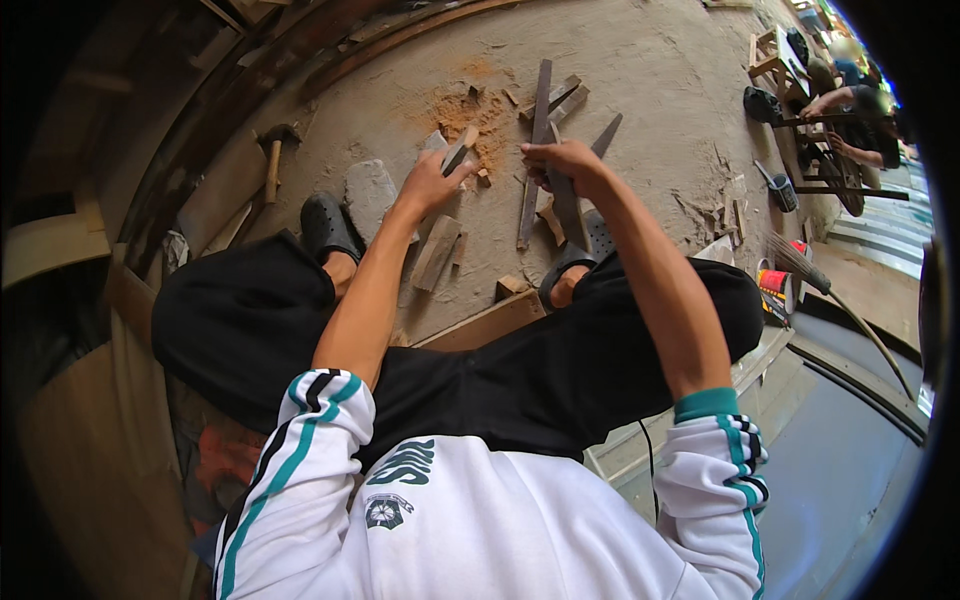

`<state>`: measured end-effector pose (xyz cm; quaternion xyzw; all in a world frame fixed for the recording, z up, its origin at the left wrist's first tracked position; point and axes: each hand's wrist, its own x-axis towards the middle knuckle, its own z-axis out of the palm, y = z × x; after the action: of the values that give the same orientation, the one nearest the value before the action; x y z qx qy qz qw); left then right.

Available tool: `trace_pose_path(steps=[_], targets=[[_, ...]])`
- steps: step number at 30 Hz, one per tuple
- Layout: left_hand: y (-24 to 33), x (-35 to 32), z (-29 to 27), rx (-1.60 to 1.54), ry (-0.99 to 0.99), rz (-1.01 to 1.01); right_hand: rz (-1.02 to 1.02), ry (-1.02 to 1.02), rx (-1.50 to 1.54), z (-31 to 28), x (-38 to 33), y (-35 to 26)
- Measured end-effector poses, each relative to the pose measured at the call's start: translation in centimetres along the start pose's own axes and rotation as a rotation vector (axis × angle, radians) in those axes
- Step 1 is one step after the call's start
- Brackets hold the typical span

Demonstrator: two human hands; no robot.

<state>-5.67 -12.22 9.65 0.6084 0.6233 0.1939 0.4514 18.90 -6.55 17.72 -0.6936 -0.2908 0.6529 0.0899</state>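
Observation:
My left hand (430, 182) is closed around a short wooden block (459, 150), which points up and away over a patch of sawdust. To its right, my right hand (566, 166) is closed on a flat grey blade-like piece (569, 215) whose broad end hangs toward my right shoe; its exact kind is unclear. Beside that hand, a long dark strip (541, 105) slants across the ground. A narrow pointed dark blade (607, 135) shows just beyond my right wrist; whether it joins the held piece is hidden. The two hands are apart.
Wooden offcuts (436, 254) and a pale stone slab (371, 193) lie between my shoes. A hammer (273, 168) rests at the left. Right of me are a red can (775, 283), a brush-like broom (800, 262) and a dark mug-shaped container (781, 190). Another person (865, 120) works farther right.

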Motion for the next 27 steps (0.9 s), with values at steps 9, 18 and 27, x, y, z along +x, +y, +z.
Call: trace_pose_path(steps=[9,18,27], targets=[[-10.2,-4.6,0.1,0.187,0.031,-0.292,0.332,0.029,0.309,5.9,12.2,16.1],[-14.4,-6.1,0.0,0.197,0.279,-0.508,0.415,0.258,0.218,6.4,12.3,16.7],[-16.1,-5.4,0.7,0.247,0.287,-0.446,0.319,-0.192,0.257,10.3,8.6,8.1]])
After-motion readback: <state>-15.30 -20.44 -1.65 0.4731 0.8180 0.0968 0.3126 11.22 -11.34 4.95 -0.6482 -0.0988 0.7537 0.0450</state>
